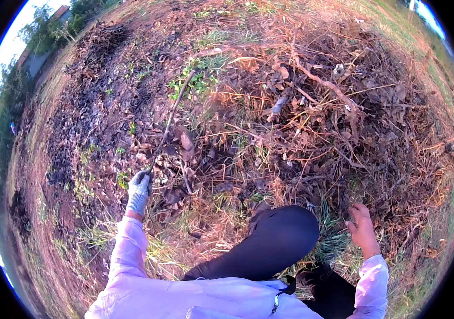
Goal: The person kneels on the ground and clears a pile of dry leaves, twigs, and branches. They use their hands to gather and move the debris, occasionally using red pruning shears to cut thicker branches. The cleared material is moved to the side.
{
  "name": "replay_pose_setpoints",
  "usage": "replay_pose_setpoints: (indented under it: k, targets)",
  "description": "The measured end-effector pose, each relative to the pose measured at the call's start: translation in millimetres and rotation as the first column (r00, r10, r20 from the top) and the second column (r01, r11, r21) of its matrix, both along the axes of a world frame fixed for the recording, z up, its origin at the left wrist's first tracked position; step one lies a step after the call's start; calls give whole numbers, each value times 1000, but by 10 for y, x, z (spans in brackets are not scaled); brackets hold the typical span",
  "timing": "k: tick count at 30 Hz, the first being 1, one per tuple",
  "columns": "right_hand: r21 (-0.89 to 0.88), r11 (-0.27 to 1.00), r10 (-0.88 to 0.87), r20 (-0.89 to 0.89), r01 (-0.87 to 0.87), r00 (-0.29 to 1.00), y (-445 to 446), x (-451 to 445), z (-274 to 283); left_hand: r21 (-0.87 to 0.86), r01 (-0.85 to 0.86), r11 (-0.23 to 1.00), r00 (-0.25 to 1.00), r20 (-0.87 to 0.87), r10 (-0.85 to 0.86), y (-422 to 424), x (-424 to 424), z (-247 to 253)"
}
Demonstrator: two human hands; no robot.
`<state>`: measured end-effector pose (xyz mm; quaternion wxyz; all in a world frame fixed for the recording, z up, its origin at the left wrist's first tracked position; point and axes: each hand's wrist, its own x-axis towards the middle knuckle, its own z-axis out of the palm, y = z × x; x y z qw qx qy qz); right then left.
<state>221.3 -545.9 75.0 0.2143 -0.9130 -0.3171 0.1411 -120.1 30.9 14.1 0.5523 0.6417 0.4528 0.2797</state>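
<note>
My left hand (139,187), in a grey knitted work glove, is closed around the lower end of a long thin branch (173,113). The branch slants up and to the right over dry leaves and ends by a patch of green weeds (197,79). My right hand (360,223) is bare, with its fingers apart, and hovers at the near edge of a heap of dry twigs, grass and leaves (374,131). Nothing shows in its grasp. A thicker crooked branch (326,83) lies across the top of that heap.
My bent knee (286,231) in dark trousers is between my arms, beside a grass tuft (328,235). A short grey piece of wood (280,104) lies in the litter. Dark debris (101,44) is piled at the upper left. Trees (1,103) line the left rim.
</note>
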Motion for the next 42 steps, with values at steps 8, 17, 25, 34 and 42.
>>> replay_pose_setpoints:
  k: [8,17,25,34,42]
  targets:
    - [-96,995,-22,20,24,1000,36,-98,-76,330,469,820,474,-877,81,219,773,-876]
    - [-67,994,108,332,-90,937,633,-176,221,150,603,784,331,-941,-74,136,797,-1328]
    - [-197,979,28,386,52,922,1469,1024,-434,77,547,834,342,-930,-138,-100,632,-1098]
    - [-321,919,329,304,-229,894,1684,1248,-1209,411,579,704,645,-759,-87,-865,920,-744]
    - [-281,924,367,455,-261,811,1659,1174,-922,-28,756,653,651,122,-749,-1697,2085,-815]
